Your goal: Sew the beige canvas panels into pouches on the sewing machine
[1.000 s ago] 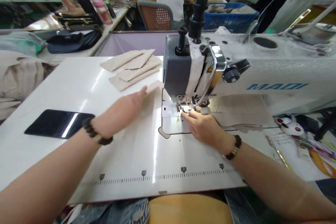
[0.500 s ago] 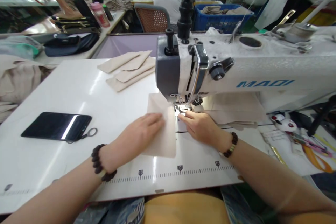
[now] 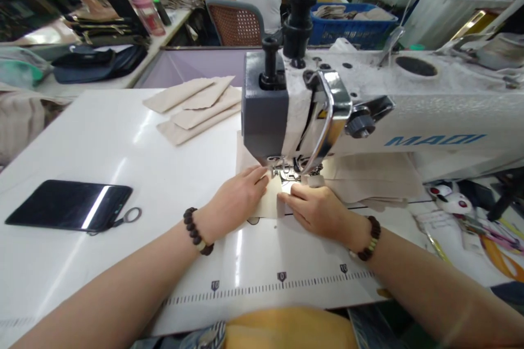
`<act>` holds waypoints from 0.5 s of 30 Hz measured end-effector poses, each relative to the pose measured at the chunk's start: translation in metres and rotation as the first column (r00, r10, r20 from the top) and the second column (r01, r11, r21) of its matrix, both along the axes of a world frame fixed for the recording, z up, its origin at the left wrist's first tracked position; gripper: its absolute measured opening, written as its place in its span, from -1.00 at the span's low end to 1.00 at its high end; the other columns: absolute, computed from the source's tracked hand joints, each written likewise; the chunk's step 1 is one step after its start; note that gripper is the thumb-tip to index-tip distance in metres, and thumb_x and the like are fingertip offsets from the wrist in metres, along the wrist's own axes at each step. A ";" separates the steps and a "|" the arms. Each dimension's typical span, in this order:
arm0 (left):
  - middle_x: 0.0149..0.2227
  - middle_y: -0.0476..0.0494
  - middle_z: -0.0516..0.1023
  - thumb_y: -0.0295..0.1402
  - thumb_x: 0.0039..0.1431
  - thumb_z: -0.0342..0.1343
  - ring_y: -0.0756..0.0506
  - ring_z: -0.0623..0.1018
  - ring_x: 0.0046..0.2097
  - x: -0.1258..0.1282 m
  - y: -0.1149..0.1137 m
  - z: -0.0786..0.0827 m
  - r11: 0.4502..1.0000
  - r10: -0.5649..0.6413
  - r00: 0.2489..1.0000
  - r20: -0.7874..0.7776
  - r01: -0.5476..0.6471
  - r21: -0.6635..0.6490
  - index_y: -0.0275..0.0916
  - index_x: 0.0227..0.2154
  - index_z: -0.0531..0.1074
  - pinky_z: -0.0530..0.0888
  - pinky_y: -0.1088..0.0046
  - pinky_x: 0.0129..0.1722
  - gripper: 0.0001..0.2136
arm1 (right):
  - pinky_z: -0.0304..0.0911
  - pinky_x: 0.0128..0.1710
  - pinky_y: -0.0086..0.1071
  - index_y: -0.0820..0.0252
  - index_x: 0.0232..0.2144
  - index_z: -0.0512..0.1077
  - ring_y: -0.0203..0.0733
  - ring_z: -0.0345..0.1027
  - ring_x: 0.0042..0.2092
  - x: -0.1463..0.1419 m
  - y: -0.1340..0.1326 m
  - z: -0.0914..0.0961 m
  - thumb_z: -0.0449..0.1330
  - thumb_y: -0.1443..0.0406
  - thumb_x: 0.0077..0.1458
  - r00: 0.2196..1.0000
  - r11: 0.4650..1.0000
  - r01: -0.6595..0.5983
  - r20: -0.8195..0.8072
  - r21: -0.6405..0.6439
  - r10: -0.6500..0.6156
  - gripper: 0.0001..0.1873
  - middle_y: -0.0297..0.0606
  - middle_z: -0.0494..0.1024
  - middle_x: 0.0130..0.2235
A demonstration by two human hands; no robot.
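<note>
A beige fabric piece (image 3: 271, 199) lies under the needle area of the white and grey sewing machine (image 3: 264, 109), its front edge toward me. My left hand (image 3: 237, 196) rests flat on its left part, fingers stretched toward the presser foot (image 3: 290, 174). Close to the fabric's right edge is my right hand (image 3: 321, 208), with its fingers curled in and one fingertip touching that edge; whether anything is pinched there is hidden. Beaded bracelets circle both wrists. Several folded beige pieces (image 3: 196, 106) lie behind, left of the machine head.
A black phone (image 3: 67, 204) with a ring strap lies on the white table (image 3: 172, 174) at left. More beige fabric (image 3: 370, 177) sits under the machine arm. Small tools and an orange-handled item (image 3: 499, 256) are at right. Behind are a chair (image 3: 235, 22), a person, and a blue crate (image 3: 354, 30).
My left hand has moved right and the fabric piece with it, up to the presser foot. My right hand has drawn slightly back and right. The view has shifted a little.
</note>
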State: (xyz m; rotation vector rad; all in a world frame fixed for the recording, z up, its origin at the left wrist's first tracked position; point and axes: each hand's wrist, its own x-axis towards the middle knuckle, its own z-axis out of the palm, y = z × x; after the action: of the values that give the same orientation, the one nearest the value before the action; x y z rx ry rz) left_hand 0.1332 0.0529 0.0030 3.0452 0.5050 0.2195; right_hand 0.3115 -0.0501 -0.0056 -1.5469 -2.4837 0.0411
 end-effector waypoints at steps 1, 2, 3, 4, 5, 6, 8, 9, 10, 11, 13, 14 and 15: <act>-0.26 -0.23 0.42 -0.52 0.23 -0.08 -0.16 0.43 -0.09 0.000 0.001 -0.001 1.000 0.001 1.000 0.021 -0.001 0.003 -0.39 -0.24 0.37 0.49 0.33 -0.19 -0.86 | -0.05 -0.47 -0.40 0.26 -0.22 0.42 -0.29 0.19 -0.45 -0.001 0.000 0.000 -0.02 0.43 0.13 1.000 1.000 0.012 0.009 0.001 -0.012 -0.76 -0.26 0.42 -0.41; -0.26 -0.23 0.42 -0.52 0.23 -0.08 -0.17 0.43 -0.08 0.000 0.001 -0.003 1.000 -0.004 0.999 0.041 0.003 0.008 -0.39 -0.26 0.37 0.49 0.33 -0.19 -0.86 | -0.05 -0.47 -0.39 0.26 -0.22 0.42 -0.29 0.19 -0.45 -0.001 0.000 0.000 -0.02 0.43 0.13 1.000 1.000 0.020 0.017 0.006 -0.020 -0.76 -0.26 0.42 -0.41; -0.26 -0.24 0.42 -0.53 0.22 -0.08 -0.18 0.42 -0.07 0.000 0.002 -0.004 1.000 -0.012 0.998 0.062 0.011 0.016 -0.39 -0.27 0.38 0.49 0.33 -0.18 -0.86 | -0.05 -0.48 -0.39 0.27 -0.21 0.42 -0.29 0.19 -0.46 -0.002 0.000 0.000 -0.02 0.43 0.14 0.999 1.000 0.026 0.023 0.012 -0.026 -0.75 -0.26 0.42 -0.41; -0.26 -0.25 0.42 -0.54 0.22 -0.08 -0.18 0.42 -0.08 0.001 0.002 -0.004 1.000 -0.021 0.997 0.080 0.019 0.024 -0.39 -0.29 0.38 0.48 0.32 -0.18 -0.86 | -0.05 -0.48 -0.39 0.27 -0.20 0.41 -0.29 0.18 -0.46 -0.002 0.001 0.000 -0.02 0.43 0.14 0.999 0.999 0.030 0.028 0.016 -0.031 -0.75 -0.25 0.42 -0.41; -0.27 -0.25 0.42 -0.54 0.22 -0.08 -0.18 0.42 -0.09 0.001 0.003 -0.005 0.999 -0.027 0.995 0.093 0.024 0.029 -0.40 -0.30 0.38 0.48 0.32 -0.17 -0.86 | -0.05 -0.49 -0.39 0.27 -0.20 0.41 -0.29 0.19 -0.46 -0.003 0.001 0.001 -0.03 0.43 0.14 0.999 0.999 0.036 0.033 0.017 -0.036 -0.75 -0.25 0.42 -0.41; -0.27 -0.25 0.42 -0.54 0.22 -0.08 -0.17 0.43 -0.11 0.002 0.004 -0.005 0.999 -0.028 0.995 0.100 0.025 0.031 -0.40 -0.32 0.38 0.48 0.32 -0.18 -0.86 | -0.05 -0.49 -0.39 0.27 -0.19 0.41 -0.29 0.19 -0.46 -0.003 0.001 0.001 -0.03 0.43 0.14 0.998 0.999 0.042 0.038 0.016 -0.043 -0.74 -0.25 0.42 -0.41; -0.28 -0.24 0.42 -0.53 0.22 -0.08 -0.16 0.43 -0.14 0.002 0.005 -0.005 0.999 -0.020 0.995 0.102 0.018 0.027 -0.39 -0.33 0.38 0.48 0.32 -0.18 -0.86 | -0.05 -0.49 -0.40 0.27 -0.17 0.41 -0.29 0.20 -0.45 -0.004 0.001 0.000 -0.03 0.43 0.14 0.997 0.998 0.060 0.046 0.013 -0.061 -0.73 -0.25 0.43 -0.40; -0.29 -0.23 0.42 -0.53 0.22 -0.08 -0.16 0.43 -0.15 0.002 0.005 -0.005 1.000 -0.013 0.995 0.101 0.011 0.024 -0.38 -0.34 0.38 0.48 0.32 -0.19 -0.86 | -0.05 -0.50 -0.40 0.27 -0.16 0.41 -0.28 0.21 -0.44 -0.005 0.001 0.000 -0.03 0.43 0.14 0.996 0.998 0.069 0.048 0.011 -0.069 -0.73 -0.25 0.43 -0.40; -0.29 -0.23 0.41 -0.53 0.22 -0.08 -0.16 0.43 -0.16 0.003 0.006 -0.005 1.000 -0.009 0.995 0.100 0.007 0.022 -0.38 -0.35 0.38 0.48 0.33 -0.19 -0.86 | -0.05 -0.50 -0.40 0.27 -0.16 0.41 -0.28 0.22 -0.44 -0.005 0.001 -0.001 -0.02 0.44 0.13 0.996 0.997 0.076 0.048 0.011 -0.076 -0.72 -0.25 0.43 -0.40; -0.29 -0.23 0.41 -0.53 0.23 -0.08 -0.16 0.43 -0.16 0.003 0.006 -0.004 1.000 -0.008 0.995 0.099 0.006 0.022 -0.38 -0.35 0.38 0.48 0.33 -0.19 -0.86 | -0.05 -0.51 -0.41 0.27 -0.15 0.41 -0.28 0.22 -0.44 -0.005 0.001 -0.002 -0.02 0.44 0.13 0.996 0.997 0.081 0.046 0.014 -0.081 -0.72 -0.25 0.43 -0.40; -0.29 -0.23 0.41 -0.53 0.23 -0.10 -0.15 0.43 -0.16 0.003 0.006 -0.003 1.000 -0.012 0.996 0.093 0.010 0.022 -0.37 -0.36 0.38 0.48 0.34 -0.20 -0.84 | -0.04 -0.52 -0.42 0.28 -0.14 0.41 -0.27 0.24 -0.43 -0.005 0.001 -0.004 -0.01 0.44 0.12 0.995 0.996 0.088 0.042 0.027 -0.089 -0.71 -0.25 0.43 -0.42; -0.29 -0.23 0.41 -0.53 0.24 -0.11 -0.15 0.43 -0.16 0.003 0.006 -0.002 1.000 -0.015 0.996 0.087 0.013 0.022 -0.37 -0.36 0.38 0.47 0.34 -0.20 -0.83 | -0.04 -0.52 -0.42 0.28 -0.13 0.41 -0.27 0.24 -0.43 -0.005 0.001 -0.005 -0.01 0.44 0.11 0.995 0.996 0.088 0.040 0.036 -0.089 -0.71 -0.25 0.43 -0.42; -0.30 -0.23 0.41 -0.53 0.24 -0.12 -0.15 0.43 -0.17 0.003 0.006 -0.002 1.000 -0.018 0.997 0.078 0.016 0.023 -0.37 -0.37 0.39 0.47 0.35 -0.20 -0.82 | -0.03 -0.52 -0.42 0.29 -0.13 0.41 -0.27 0.24 -0.43 -0.005 0.001 -0.005 0.00 0.44 0.11 0.995 0.995 0.087 0.040 0.045 -0.088 -0.71 -0.26 0.42 -0.43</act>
State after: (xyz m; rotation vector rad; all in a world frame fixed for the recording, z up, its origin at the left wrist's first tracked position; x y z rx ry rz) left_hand 0.1361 0.0590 0.0013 3.0465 0.4743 0.3446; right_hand 0.3063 -0.0491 -0.0109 -1.6535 -2.4287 -0.0589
